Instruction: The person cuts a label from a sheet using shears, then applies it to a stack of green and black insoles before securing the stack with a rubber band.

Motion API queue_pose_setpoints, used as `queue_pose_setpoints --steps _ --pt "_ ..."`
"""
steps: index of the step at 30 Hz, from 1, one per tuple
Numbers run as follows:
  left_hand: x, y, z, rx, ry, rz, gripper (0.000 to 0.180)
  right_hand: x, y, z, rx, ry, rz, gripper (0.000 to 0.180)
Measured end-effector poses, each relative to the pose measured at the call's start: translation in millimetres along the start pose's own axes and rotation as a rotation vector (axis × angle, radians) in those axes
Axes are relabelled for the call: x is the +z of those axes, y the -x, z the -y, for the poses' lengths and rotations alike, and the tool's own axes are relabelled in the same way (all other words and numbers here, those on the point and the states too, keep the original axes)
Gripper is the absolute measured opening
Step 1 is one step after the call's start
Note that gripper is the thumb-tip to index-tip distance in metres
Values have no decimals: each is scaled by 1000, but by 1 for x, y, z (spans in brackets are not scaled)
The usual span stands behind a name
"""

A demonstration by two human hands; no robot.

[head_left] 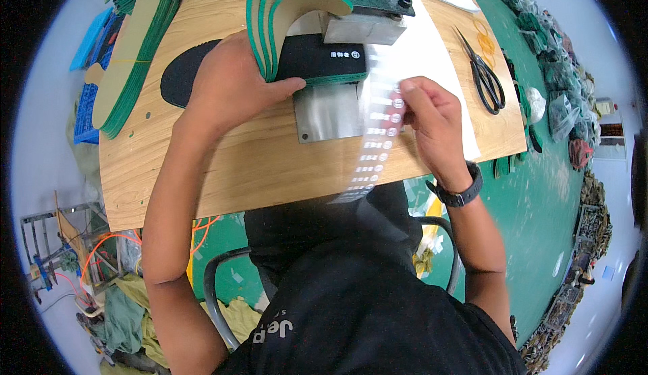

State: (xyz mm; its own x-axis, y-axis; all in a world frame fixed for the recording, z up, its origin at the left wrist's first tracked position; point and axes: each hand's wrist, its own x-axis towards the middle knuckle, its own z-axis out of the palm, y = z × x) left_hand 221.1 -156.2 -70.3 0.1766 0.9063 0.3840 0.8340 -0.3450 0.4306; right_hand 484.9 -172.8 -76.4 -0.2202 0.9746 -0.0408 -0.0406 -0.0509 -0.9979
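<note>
My left hand (226, 81) grips a stack of green-edged shoe insoles, its thumb along their near edge. The black insole (314, 54) on top lies flat with a small white print near its right end. Several insoles (297, 4) curl up and back, beige side showing. Pinched between the thumb and fingers of my right hand (435, 115) is a clear film strip (378, 145) with a row of white prints, hanging toward my lap. Its far end runs beside the insole's end and the metal block (364, 31) of a press. Below the insoles is a steel plate (327, 118).
Black-handled scissors (486, 85) and yellow rubber bands (484, 39) lie on the table's right side. A white sheet (432, 51) runs past the press. At the left stands a bundle of beige insoles (138, 44), beside a blue crate (86, 115). Bagged goods (563, 112) line the floor.
</note>
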Motion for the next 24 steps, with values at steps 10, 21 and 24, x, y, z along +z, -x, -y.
queue_pose_setpoints --steps 10,21,24 --pt "-16 -1 1 -305 412 -195 21 5 -27 -10 184 -238 61 18" --pt "-15 -1 10 -286 552 -297 15 34 -24 -3 151 -438 -128 21" --pt "-13 1 13 -279 623 -287 14 22 -29 -4 305 -68 91 26"
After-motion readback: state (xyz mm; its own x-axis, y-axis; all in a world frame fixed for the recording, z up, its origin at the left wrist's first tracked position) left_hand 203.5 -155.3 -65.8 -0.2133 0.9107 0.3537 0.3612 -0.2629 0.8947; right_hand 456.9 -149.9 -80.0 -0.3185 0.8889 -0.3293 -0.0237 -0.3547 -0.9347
